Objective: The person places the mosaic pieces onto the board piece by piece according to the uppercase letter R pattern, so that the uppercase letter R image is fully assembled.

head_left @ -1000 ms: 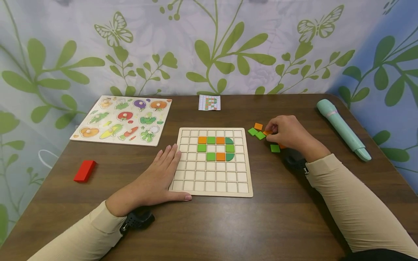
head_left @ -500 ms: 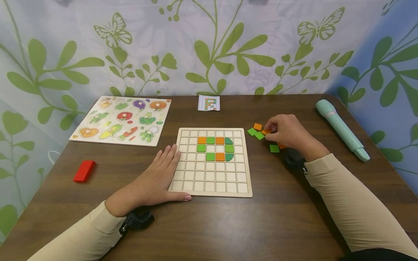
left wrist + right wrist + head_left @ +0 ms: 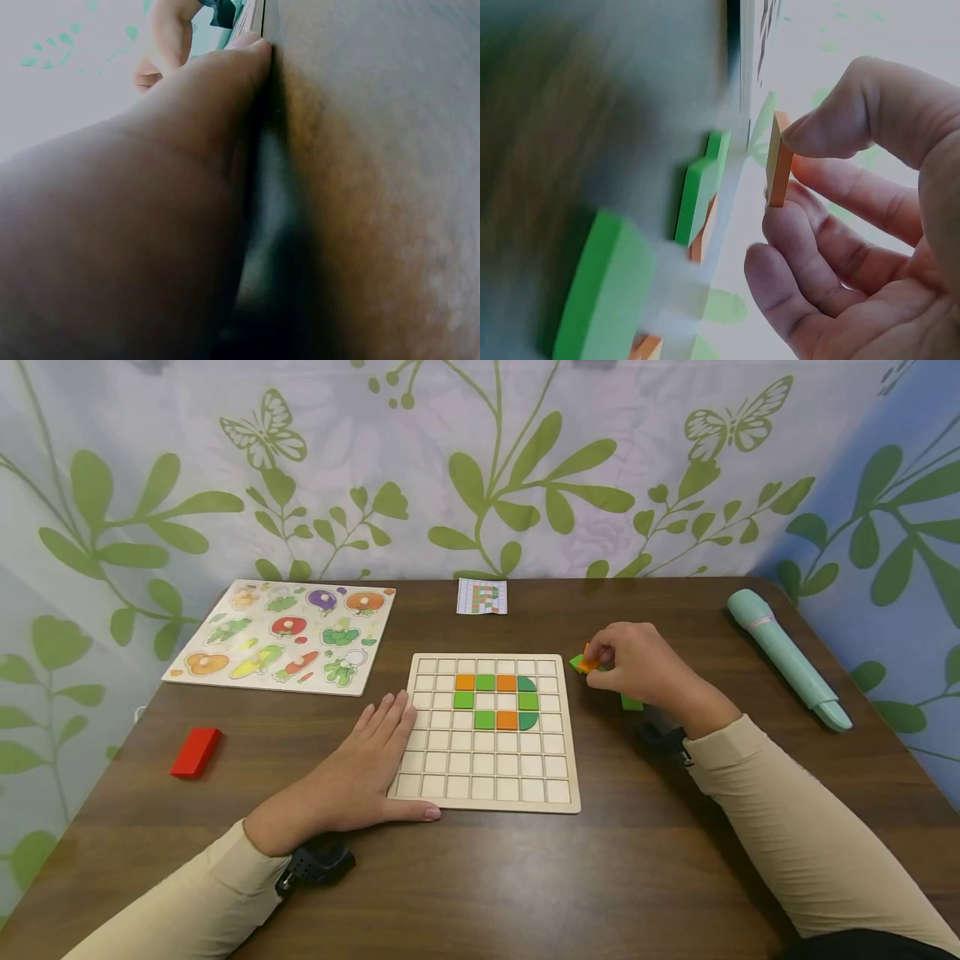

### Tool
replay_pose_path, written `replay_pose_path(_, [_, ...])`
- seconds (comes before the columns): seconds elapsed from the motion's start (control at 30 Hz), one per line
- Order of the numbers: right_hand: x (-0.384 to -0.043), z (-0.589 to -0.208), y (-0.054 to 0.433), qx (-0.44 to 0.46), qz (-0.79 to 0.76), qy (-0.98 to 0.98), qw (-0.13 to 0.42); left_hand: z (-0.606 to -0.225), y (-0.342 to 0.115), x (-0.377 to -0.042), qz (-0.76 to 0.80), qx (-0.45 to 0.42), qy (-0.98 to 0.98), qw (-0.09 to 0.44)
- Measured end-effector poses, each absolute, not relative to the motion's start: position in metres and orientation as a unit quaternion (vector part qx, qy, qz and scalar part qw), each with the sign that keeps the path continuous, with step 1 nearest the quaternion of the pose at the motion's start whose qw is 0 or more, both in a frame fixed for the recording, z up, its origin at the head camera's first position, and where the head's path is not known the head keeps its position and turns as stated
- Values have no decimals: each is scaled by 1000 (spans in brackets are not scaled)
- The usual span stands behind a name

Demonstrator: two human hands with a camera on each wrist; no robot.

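Observation:
My right hand (image 3: 645, 667) pinches an orange square tile (image 3: 778, 161) between thumb and fingers, lifted off the table in the right wrist view. Under and beside it lie loose green tiles (image 3: 694, 201) and orange ones, partly hidden by the hand in the head view. My left hand (image 3: 356, 772) lies with straight fingers along the left edge of a wooden grid board (image 3: 495, 765), thumb at its lower left corner. Orange, light green and dark green tiles form a ring in the board's upper cells; the two dark green ones (image 3: 528, 721) have rounded corners.
A small pattern card (image 3: 482, 597) lies at the table's back edge. Back left is a vegetable puzzle board (image 3: 281, 643), with a red block (image 3: 196, 753) in front of it. A mint-green microphone-shaped object (image 3: 787, 658) lies at the right. A leaf-patterned cloth hangs behind the table.
My right hand has picked up the orange tile from the loose pile and shifted left with it, toward the board. The left hand has stayed in place.

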State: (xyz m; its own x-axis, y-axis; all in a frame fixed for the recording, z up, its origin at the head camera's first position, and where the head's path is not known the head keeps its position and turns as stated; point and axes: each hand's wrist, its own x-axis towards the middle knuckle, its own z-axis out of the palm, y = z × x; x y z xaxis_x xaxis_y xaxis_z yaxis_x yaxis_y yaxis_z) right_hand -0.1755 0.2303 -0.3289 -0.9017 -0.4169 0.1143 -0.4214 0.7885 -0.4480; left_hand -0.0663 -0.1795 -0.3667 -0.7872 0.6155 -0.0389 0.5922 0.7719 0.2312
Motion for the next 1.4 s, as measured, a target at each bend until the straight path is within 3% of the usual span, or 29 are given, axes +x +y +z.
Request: replay_pose_path(1.4, [-158,-327,120,384,275,-880,-52,-371,-181,-66,104,332,936,43])
